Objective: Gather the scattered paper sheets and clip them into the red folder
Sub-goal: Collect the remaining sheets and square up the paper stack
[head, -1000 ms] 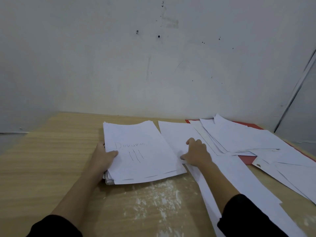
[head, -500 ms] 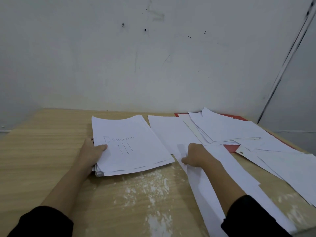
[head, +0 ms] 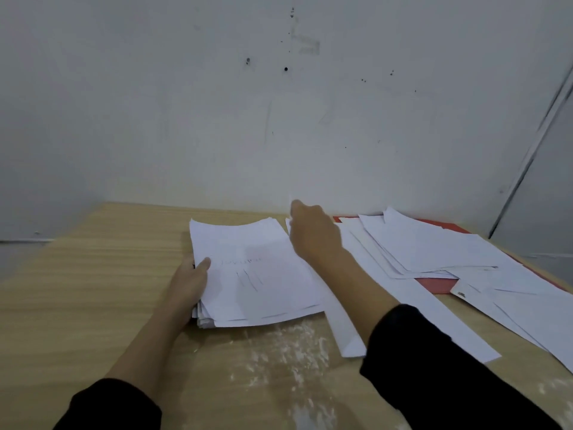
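Head view: at centre-left the left grip point(head: 192, 280) clasps the gathered stack point(head: 257, 274) by its edge, thumb on top. The right grip point(head: 310, 234), blurred at centre, may pinch a sheet; I cannot tell. The red folder point(head: 434, 282) lies right, under loose sheets point(head: 434, 246). A hasty drag could fan the stack or push sheets off the surface point(head: 93, 274).
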`<control>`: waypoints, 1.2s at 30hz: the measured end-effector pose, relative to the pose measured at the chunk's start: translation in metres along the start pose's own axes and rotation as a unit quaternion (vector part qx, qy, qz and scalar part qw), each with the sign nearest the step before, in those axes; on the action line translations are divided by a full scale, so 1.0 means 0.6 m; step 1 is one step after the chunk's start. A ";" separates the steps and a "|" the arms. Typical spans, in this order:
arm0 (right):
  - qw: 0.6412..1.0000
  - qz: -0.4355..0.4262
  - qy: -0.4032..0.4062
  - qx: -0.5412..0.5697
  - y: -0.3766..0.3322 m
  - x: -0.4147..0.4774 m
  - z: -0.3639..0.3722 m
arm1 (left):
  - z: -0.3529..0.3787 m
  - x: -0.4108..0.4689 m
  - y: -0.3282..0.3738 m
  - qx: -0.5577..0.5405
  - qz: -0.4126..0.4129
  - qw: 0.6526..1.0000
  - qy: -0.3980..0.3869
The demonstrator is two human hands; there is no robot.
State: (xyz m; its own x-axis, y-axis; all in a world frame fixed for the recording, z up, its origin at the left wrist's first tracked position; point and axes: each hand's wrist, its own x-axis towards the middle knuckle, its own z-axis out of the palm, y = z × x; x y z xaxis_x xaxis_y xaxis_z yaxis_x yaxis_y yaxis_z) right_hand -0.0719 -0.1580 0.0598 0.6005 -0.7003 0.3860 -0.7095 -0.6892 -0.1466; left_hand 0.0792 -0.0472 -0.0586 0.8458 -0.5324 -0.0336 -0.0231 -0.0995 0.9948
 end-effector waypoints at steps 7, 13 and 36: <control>0.993 -0.034 -0.059 0.096 -0.098 0.038 0.084 | 0.001 -0.005 0.010 -0.032 -0.023 0.999 0.007; 0.971 0.024 -0.079 0.223 -0.089 0.062 0.136 | 0.000 -0.004 0.015 -0.071 -0.046 0.996 0.004; 0.968 0.202 0.038 0.144 0.322 0.013 0.121 | 0.033 -0.023 0.055 -0.008 0.136 0.990 -0.025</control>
State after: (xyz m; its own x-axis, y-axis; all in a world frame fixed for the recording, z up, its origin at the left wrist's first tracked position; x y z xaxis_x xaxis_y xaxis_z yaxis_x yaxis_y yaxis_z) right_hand -0.1777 -0.3101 -0.0321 0.2598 -0.9153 0.3079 -0.7416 -0.3933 -0.5434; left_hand 0.0559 -0.0598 -0.0274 0.7816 -0.5791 0.2319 -0.2376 0.0673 0.9690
